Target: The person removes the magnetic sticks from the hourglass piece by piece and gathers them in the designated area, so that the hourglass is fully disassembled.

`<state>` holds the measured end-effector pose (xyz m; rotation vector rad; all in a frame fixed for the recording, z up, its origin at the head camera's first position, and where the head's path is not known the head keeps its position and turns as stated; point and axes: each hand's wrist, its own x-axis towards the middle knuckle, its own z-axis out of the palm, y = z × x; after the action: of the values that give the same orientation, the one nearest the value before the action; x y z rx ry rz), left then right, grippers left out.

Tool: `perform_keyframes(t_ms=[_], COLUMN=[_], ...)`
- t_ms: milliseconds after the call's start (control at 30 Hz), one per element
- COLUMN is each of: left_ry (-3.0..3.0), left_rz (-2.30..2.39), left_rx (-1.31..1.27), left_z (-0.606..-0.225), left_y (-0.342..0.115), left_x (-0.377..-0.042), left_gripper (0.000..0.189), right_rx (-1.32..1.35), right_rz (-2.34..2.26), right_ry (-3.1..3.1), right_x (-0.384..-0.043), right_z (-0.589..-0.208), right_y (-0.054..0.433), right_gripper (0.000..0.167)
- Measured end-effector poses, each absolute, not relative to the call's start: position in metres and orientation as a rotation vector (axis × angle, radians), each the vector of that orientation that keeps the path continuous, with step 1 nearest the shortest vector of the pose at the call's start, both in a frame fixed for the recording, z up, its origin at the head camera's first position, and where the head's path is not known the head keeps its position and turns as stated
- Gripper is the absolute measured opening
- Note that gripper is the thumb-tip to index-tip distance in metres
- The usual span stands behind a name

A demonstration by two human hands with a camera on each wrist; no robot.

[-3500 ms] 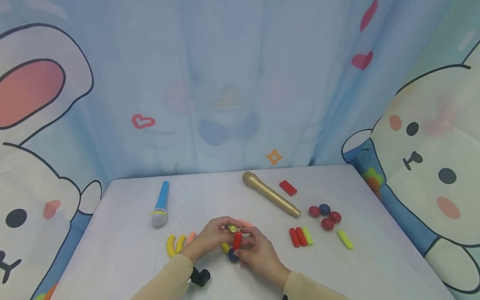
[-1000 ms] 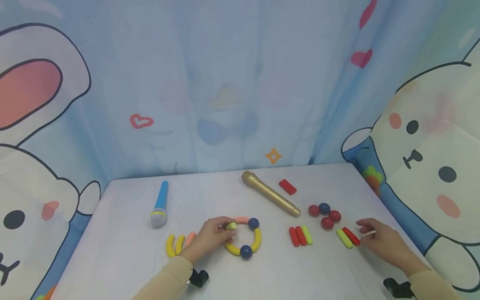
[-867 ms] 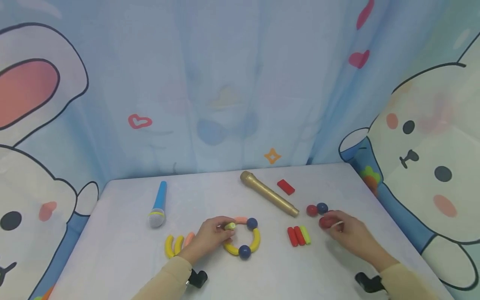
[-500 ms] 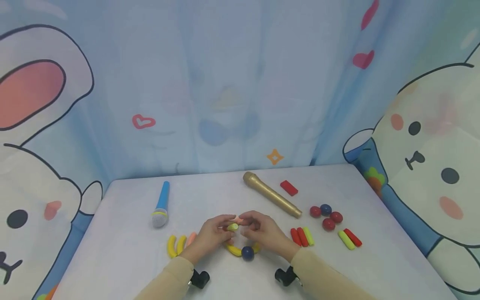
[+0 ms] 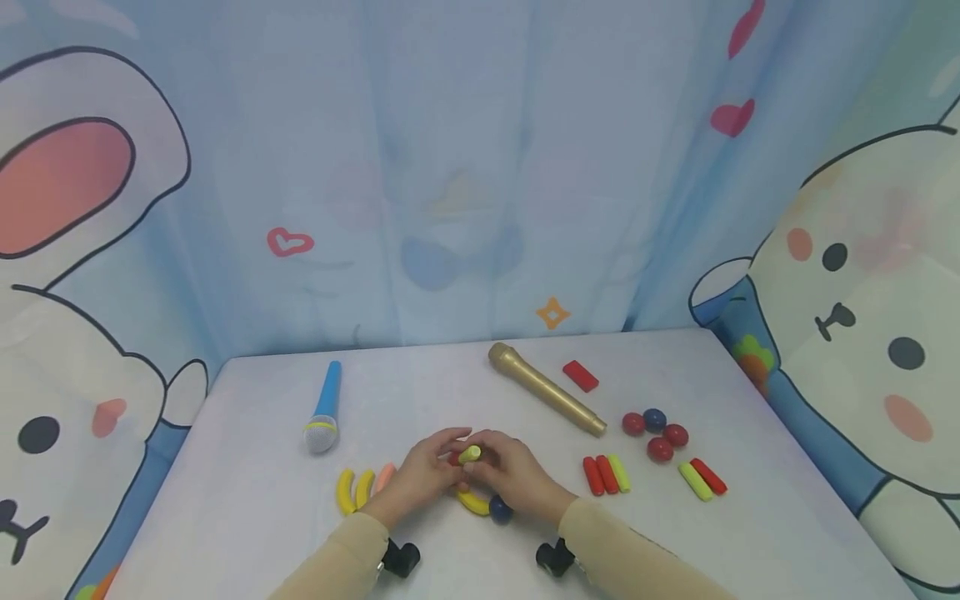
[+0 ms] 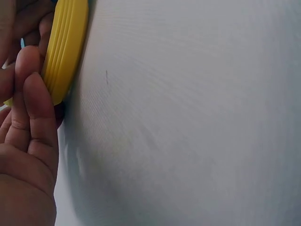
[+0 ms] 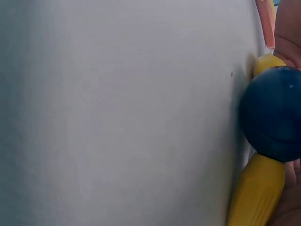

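In the head view my left hand (image 5: 427, 471) pinches a short yellow-green stick (image 5: 470, 454), one end pointing toward me. From the right my right hand (image 5: 521, 475) meets it, thumb and fingers curled around that end. A dark red piece (image 5: 455, 458) peeks out between the left fingers. Below the hands lies a ring of joined toy pieces, mostly hidden: a curved yellow bar (image 5: 472, 502) and a dark blue ball (image 5: 501, 509) show. The right wrist view has the blue ball (image 7: 273, 113) between yellow bars, beside the palm. The left fingertips touch a yellow bar (image 6: 68, 47).
Left of the hands lie two yellow curved bars (image 5: 346, 492) and a pink one (image 5: 385, 475). A blue toy microphone (image 5: 324, 408) and a gold one (image 5: 546, 389) lie farther back. To the right are sticks (image 5: 594, 476), several balls (image 5: 660, 449) and a red block (image 5: 581, 376).
My right hand has carried a red stick right and laid it beside a yellow-green one. It has come back to my left hand, which has kept its hold on the stick.
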<state>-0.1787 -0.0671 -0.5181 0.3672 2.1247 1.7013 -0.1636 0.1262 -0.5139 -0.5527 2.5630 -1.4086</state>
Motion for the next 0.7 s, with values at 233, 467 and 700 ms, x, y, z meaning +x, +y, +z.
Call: perform_keyframes(t_ms=[233,467,700], left_ry=[2.1,2.108,2.189], left_rz=[1.7,1.675,1.616], left_rx=[0.322,0.297,0.279], left_z=[-0.515,-0.508,-0.507], left_y=[-0.064,-0.063,-0.064], left_x=[-0.177,-0.175,-0.174], left_gripper=[0.06,0.055,0.051], right_rx=[-0.418,-0.237,-0.057], right_rz=[-1.471,-1.563,-1.404], right_ry=[2.572,2.557,2.805], right_x=[-0.16,-0.146,-0.118], right_z=[-0.515,-0.491,-0.46], right_y=[0.13,0.161,0.26], right_gripper=[0.029,0.025,0.028])
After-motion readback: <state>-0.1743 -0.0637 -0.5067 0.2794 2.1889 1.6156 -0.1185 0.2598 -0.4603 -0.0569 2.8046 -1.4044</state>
